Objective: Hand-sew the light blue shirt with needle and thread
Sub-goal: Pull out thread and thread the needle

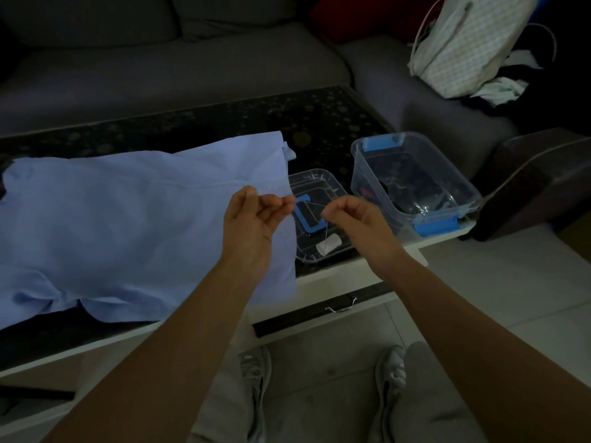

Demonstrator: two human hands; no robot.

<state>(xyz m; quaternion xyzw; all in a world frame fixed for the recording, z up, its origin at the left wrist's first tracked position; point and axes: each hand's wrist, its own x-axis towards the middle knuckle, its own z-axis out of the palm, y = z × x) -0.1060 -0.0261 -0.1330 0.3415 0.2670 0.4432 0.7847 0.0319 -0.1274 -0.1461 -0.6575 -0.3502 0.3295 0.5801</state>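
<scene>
Thread (315, 205), fine white strand, stretches between your left hand (256, 219) and right hand (351, 215), both pinching it, beside the light blue fabric shirt (128, 225) on the dark table (224, 123).

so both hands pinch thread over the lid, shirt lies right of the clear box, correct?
No. The head view shows the light blue shirt left of the clear box, not right. The left hand and right hand do pinch thread over the lid.
</scene>
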